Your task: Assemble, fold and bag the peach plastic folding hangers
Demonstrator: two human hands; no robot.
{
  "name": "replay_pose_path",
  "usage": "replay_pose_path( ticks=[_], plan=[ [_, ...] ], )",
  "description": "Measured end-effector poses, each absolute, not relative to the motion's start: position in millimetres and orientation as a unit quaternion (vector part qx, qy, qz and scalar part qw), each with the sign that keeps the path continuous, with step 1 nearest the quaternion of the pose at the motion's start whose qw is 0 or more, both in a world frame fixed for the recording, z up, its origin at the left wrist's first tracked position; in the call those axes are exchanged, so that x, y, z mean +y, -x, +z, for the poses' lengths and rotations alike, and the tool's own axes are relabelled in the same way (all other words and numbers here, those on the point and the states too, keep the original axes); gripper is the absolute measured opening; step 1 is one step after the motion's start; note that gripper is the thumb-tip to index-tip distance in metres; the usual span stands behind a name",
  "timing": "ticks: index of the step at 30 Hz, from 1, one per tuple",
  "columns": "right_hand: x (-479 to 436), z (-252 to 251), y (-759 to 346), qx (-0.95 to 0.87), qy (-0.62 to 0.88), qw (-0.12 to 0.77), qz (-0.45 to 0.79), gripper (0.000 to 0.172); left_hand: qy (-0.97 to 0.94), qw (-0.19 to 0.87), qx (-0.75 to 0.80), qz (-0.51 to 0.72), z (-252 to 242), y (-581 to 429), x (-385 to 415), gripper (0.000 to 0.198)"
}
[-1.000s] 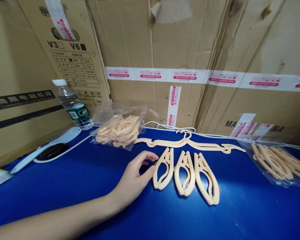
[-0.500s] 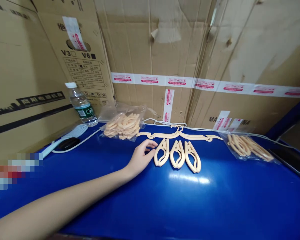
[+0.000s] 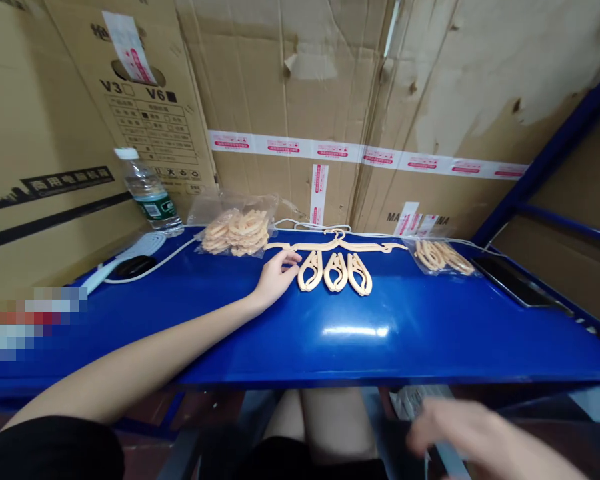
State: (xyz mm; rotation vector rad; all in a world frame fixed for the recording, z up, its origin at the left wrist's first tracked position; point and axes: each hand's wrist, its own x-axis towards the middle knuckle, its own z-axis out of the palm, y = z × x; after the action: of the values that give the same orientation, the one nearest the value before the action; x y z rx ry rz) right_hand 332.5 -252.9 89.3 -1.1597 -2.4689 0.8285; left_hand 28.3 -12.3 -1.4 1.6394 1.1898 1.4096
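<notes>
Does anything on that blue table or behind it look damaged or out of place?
The cardboard boxes behind the table are battered: torn surface patches, dents, peeling tape. On the table, one unfolded hanger lies behind three folded hangers in a row by the left hand. Nothing spilled.

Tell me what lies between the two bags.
Head view: an open hanger lies between the left bag and right bag, three folded hangers just nearer.
</notes>
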Motion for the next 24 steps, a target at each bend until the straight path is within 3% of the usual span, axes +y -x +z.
replay_pose_path(
  ticks=[2, 5, 8, 11, 17, 21, 24],
  plan=[
    [-222, 131, -337, -0.86, 0.432, 0.178, 0.204, 0.022, -0.63, 0.326, 0.453, 0.54, -1, -28, -13, 0.018],
    [-129, 161, -336, -0.891, 0.4, 0.16, 0.146, 0.022, -0.638, 0.315, 0.451, 0.54, 1, -28, -16, 0.019],
    [-27, 148, -337, -0.881, 0.44, 0.157, 0.083, 0.023, -0.646, 0.299, 0.451, 0.539, 3, -29, -17, 0.019],
    [39, 115, -344, -0.852, 0.517, 0.079, -0.023, 0.027, -0.651, 0.284, 0.453, 0.538, 4, -29, -17, 0.019],
    [75, 67, -358, -0.853, 0.519, 0.052, -0.038, 0.015, -0.655, 0.28, 0.451, 0.538, 2, -30, -16, 0.019],
    [75, 69, -365, -0.857, 0.51, 0.057, -0.045, 0.009, -0.651, 0.291, 0.449, 0.538, 1, -30, -16, 0.018],
    [64, 82, -373, -0.855, 0.511, 0.074, -0.054, 0.015, -0.646, 0.303, 0.448, 0.538, 2, -28, -16, 0.017]
  ],
)
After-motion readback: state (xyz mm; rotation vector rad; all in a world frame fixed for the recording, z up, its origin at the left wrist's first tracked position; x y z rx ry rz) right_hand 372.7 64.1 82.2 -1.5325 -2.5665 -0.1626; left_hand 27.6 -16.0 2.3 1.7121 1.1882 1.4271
